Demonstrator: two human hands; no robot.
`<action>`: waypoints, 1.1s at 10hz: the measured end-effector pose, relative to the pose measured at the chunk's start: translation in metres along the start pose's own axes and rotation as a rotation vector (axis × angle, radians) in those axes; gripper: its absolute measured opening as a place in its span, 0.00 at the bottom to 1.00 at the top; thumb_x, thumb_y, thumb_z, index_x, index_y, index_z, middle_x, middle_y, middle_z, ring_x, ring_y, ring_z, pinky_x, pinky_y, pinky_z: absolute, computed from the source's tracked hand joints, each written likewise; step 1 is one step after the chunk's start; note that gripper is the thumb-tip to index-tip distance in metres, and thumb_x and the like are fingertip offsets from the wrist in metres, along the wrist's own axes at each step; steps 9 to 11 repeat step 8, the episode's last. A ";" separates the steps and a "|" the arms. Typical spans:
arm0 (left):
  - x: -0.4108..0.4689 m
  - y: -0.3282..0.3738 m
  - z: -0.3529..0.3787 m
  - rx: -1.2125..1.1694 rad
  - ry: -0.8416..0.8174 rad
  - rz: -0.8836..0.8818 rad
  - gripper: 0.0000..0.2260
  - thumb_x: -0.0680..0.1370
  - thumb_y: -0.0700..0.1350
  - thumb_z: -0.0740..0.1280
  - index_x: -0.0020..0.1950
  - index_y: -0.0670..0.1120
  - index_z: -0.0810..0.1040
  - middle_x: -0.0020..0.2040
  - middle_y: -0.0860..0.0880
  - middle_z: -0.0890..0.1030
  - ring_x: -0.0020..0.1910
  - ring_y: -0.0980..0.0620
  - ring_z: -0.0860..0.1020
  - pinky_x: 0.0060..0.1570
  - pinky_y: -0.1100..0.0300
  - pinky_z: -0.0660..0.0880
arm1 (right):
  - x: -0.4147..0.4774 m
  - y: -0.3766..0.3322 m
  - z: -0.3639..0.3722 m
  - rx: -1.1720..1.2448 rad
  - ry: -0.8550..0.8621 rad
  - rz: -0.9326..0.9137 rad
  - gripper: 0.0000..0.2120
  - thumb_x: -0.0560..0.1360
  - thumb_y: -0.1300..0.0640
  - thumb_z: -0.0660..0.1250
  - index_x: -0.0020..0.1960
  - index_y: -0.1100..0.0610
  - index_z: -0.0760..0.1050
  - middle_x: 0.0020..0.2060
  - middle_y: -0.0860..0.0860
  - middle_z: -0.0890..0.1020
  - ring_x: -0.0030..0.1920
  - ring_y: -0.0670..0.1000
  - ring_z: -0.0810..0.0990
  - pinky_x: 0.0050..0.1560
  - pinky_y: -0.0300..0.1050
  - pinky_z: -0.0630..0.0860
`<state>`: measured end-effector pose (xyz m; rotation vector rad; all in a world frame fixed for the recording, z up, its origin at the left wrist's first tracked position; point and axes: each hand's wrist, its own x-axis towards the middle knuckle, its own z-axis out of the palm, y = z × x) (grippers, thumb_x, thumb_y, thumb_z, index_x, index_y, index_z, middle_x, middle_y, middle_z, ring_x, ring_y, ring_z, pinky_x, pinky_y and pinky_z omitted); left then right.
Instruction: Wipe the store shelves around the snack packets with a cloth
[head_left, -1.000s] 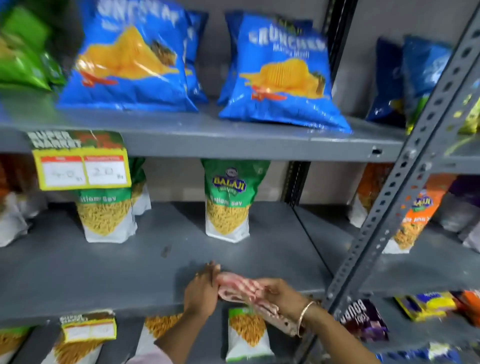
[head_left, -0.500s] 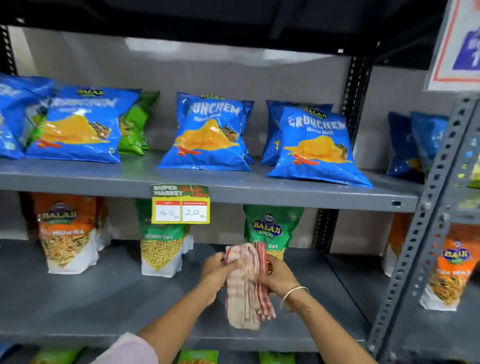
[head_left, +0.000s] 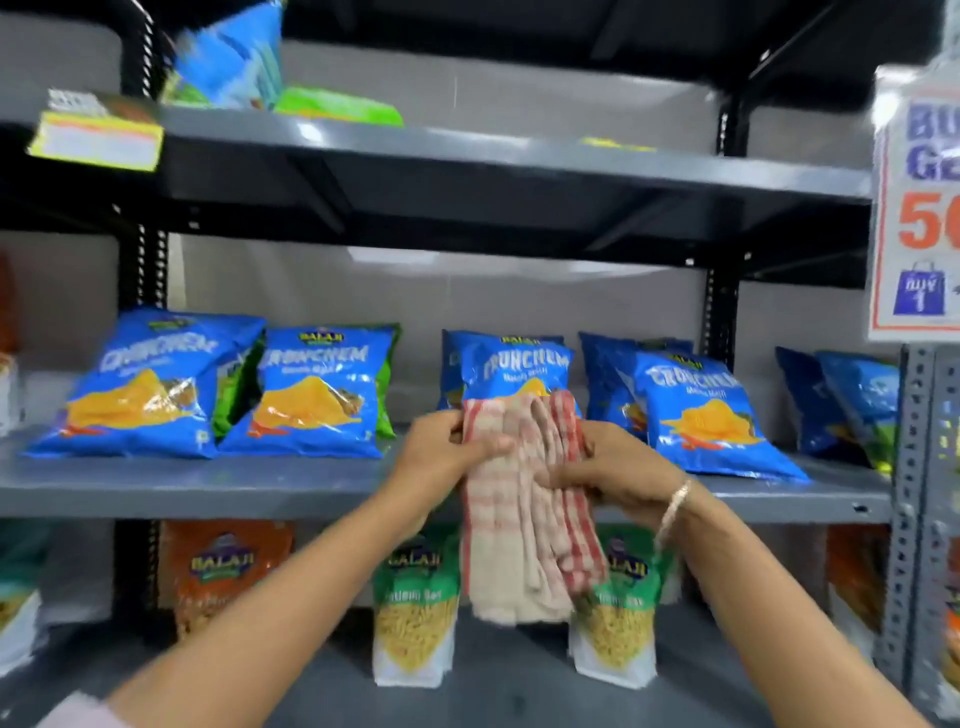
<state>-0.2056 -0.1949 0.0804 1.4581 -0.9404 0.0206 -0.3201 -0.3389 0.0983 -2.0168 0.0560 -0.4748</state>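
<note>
A red-and-white checked cloth hangs folded in front of the middle grey shelf. My left hand grips its upper left edge and my right hand grips its right side; both hold it in the air, just off the shelf's front edge. Blue snack packets lean in a row on that shelf; one blue packet stands right behind the cloth. Green packets stand upright on the shelf below, partly hidden by the cloth.
An upper grey shelf carries a blurred price tag and some packets. A perforated grey upright stands at the right with a promo sign above it. An orange packet sits on the lower shelf at left.
The view has tilted up from the lower shelf to the middle and upper shelves. Both hands have lifted the cloth off the lower shelf and now hold it up, hanging, at the middle shelf.
</note>
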 end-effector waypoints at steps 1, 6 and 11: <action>0.048 0.003 -0.028 0.001 0.136 -0.086 0.09 0.70 0.43 0.75 0.41 0.40 0.78 0.35 0.47 0.82 0.32 0.56 0.78 0.30 0.66 0.72 | 0.057 -0.020 0.013 0.118 0.063 0.045 0.09 0.70 0.71 0.69 0.45 0.59 0.77 0.34 0.51 0.82 0.33 0.47 0.80 0.32 0.36 0.79; 0.104 -0.098 -0.068 0.714 0.235 -0.327 0.18 0.73 0.39 0.70 0.30 0.47 0.64 0.44 0.43 0.75 0.43 0.48 0.73 0.42 0.56 0.69 | 0.180 0.034 0.097 -0.620 0.222 0.201 0.18 0.78 0.59 0.61 0.64 0.68 0.69 0.65 0.64 0.74 0.66 0.61 0.74 0.63 0.50 0.71; 0.111 -0.084 -0.075 0.964 0.350 -0.239 0.14 0.78 0.50 0.64 0.57 0.42 0.76 0.57 0.43 0.77 0.56 0.44 0.75 0.51 0.54 0.72 | 0.161 -0.009 0.078 -0.340 0.345 -0.079 0.10 0.73 0.65 0.68 0.54 0.64 0.78 0.49 0.61 0.81 0.48 0.55 0.79 0.52 0.43 0.77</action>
